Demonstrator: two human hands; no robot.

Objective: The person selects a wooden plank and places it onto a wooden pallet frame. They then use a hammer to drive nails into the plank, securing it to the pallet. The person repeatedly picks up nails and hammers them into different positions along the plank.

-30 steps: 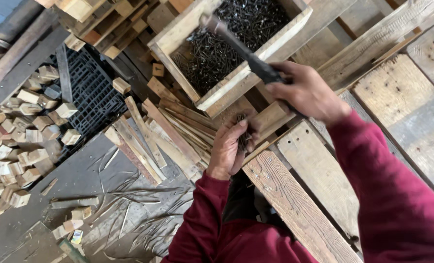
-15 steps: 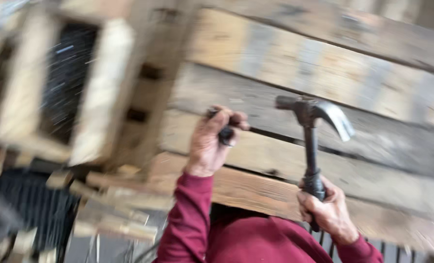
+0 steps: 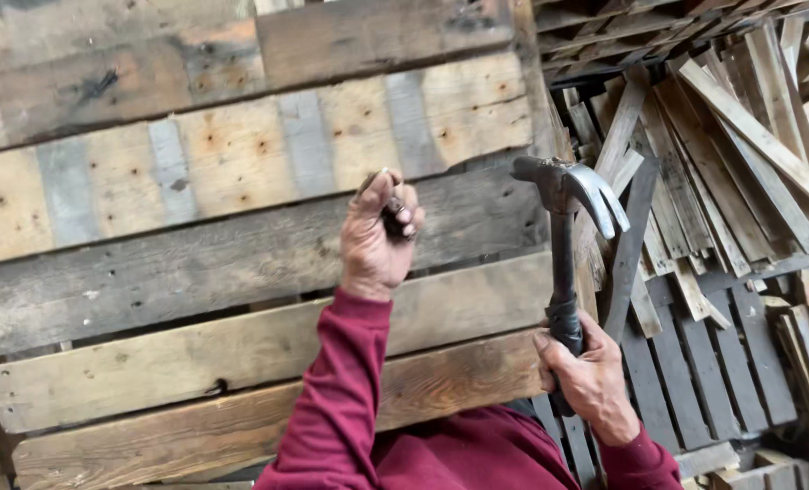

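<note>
The wooden pallet [image 3: 241, 263] fills the left and middle of the view, made of weathered boards lying side by side with narrow dark gaps between them; some boards are pale with grey stripes, others are dark and stained. No package, label or sign can be seen on it. The left hand [image 3: 377, 238] is raised over the middle boards of the pallet, its fingers closed around small dark nails [image 3: 394, 216]; how many nails it holds I cannot tell. The right hand [image 3: 593, 383] is at the right edge of the pallet and grips firmly the black handle of a hammer [image 3: 563, 236]. The hammer stands upright, its head with the curved claw above the hand, near the right ends of the upper boards and apart from the left hand. Both arms wear dark red sleeves [image 3: 341, 399]. To the right of the pallet lies a loose pile of wooden slats [image 3: 740, 136], crossing each other at many angles, and some of them lean against the pallet's right edge. Below this pile, still right of the pallet, there is a dark slatted plastic surface [image 3: 713, 363]. The open room is mostly over the flat boards of the pallet, between the two hands and to the left of the left hand.
</note>
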